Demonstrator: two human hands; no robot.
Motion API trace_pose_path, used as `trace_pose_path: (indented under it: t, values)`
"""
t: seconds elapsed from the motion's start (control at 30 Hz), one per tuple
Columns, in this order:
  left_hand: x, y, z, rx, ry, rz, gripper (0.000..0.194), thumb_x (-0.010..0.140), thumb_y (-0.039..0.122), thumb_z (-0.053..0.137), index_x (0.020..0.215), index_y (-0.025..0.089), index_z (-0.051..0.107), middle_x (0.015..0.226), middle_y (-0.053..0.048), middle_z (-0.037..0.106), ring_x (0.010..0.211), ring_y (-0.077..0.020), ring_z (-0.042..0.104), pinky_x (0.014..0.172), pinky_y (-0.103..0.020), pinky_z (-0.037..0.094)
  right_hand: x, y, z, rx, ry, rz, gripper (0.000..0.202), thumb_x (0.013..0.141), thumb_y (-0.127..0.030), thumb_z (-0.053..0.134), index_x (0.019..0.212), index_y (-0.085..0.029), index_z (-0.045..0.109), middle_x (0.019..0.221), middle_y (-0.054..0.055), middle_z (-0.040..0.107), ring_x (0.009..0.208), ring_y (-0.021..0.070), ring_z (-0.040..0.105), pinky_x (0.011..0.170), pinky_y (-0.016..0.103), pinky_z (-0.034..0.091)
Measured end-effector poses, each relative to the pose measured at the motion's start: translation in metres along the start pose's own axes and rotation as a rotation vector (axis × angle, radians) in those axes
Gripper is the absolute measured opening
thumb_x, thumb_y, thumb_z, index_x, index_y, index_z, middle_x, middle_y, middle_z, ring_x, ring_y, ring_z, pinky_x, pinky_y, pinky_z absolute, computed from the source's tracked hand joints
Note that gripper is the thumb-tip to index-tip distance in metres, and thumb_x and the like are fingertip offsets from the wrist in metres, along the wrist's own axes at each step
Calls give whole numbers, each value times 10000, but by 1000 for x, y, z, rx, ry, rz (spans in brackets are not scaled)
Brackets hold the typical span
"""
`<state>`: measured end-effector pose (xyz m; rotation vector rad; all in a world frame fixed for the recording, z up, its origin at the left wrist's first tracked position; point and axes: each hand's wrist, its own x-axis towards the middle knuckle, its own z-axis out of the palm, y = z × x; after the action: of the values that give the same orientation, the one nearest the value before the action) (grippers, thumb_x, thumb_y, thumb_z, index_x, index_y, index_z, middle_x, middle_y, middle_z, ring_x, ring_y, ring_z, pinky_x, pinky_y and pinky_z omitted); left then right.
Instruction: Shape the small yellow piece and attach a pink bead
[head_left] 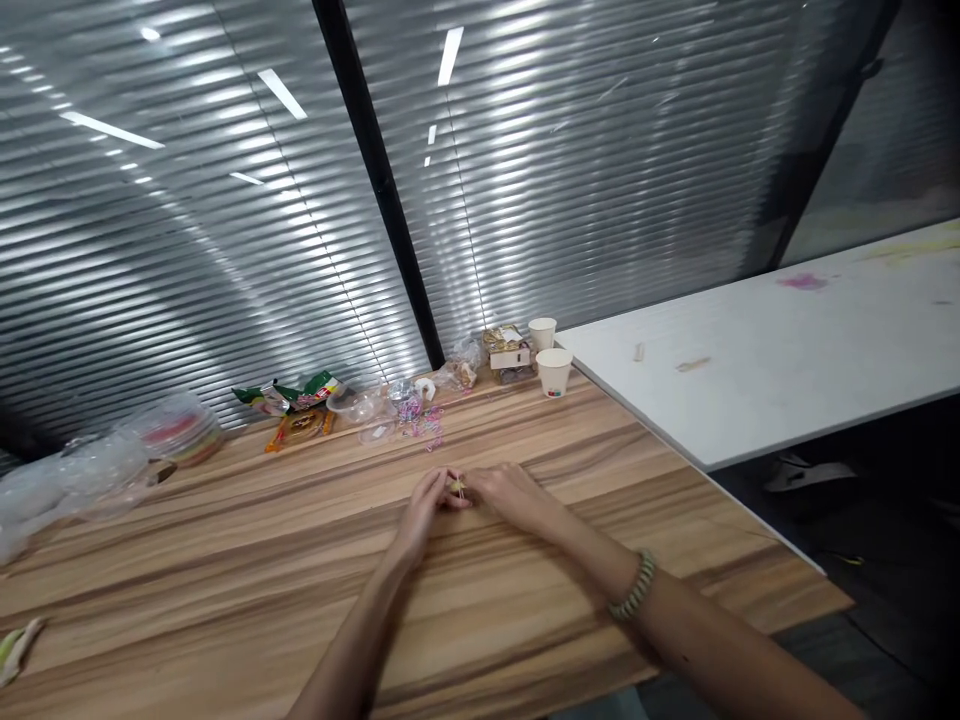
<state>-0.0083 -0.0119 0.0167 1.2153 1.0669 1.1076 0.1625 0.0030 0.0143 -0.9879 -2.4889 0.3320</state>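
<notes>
Over the middle of the wooden table, my left hand (427, 502) and my right hand (508, 494) meet fingertip to fingertip. Between them is a small yellowish piece (457, 487) with thin pale strands on it; its exact kind is too small to make out. Both hands have their fingers closed around it, the left from its left side and the right from its right side. My fingers cover part of the piece. A little beyond the hands lies a scatter of small pink and purple bits (426, 425).
At the back of the wooden table (300, 560) stand two paper cups (554, 374), a small box (510, 352), a green snack packet (296, 393) and clear plastic containers (180, 425). Plastic bags (82, 475) lie at left. A white table (750, 370) adjoins at right; blinds rise behind.
</notes>
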Motion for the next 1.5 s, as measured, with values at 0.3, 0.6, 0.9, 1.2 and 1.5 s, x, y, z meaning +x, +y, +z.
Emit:
trace_pose_path:
  t: [0.3, 0.6, 0.9, 1.2, 1.5]
  values:
    - [-7, 9, 0, -241, -3, -72, 263, 720, 386, 610, 668, 129, 619, 913, -82, 627, 748, -177, 586, 650, -266, 471, 0, -10, 12, 201, 34, -19, 256, 898, -214, 333, 926, -237, 587, 909, 29, 648, 794, 180, 588, 650, 233, 380]
    - [3, -14, -27, -523, 248, -67, 95, 770, 203, 574, 739, 136, 633, 783, -51, 654, 711, -150, 615, 771, -290, 467, 11, -9, 31, 917, 161, 166, 467, 875, -538, 281, 730, -176, 538, 671, 25, 573, 639, 147, 527, 625, 240, 392]
    - [-25, 5, 13, -412, -271, -213, 195, 718, 256, 653, 890, 165, 656, 941, -89, 634, 926, -202, 584, 884, -337, 405, 12, -4, 30, 1267, 89, 346, 509, 712, -636, 515, 871, -172, 652, 901, 68, 577, 805, 182, 528, 649, 262, 427]
    - [-10, -8, 12, -361, -200, -158, 291, 681, 338, 679, 858, 111, 635, 775, -90, 647, 640, -136, 589, 651, -255, 456, 5, 6, 22, 1402, -33, 328, 451, 719, -551, 579, 846, -123, 639, 701, 30, 580, 606, 112, 508, 599, 240, 414]
    - [8, -22, 9, -300, 65, -2, 334, 559, 349, 752, 780, 126, 640, 779, -50, 657, 712, -137, 577, 709, -244, 433, -7, 38, -10, 1293, 445, 508, 357, 718, -437, 631, 865, -112, 614, 739, 31, 577, 664, 107, 537, 627, 223, 420]
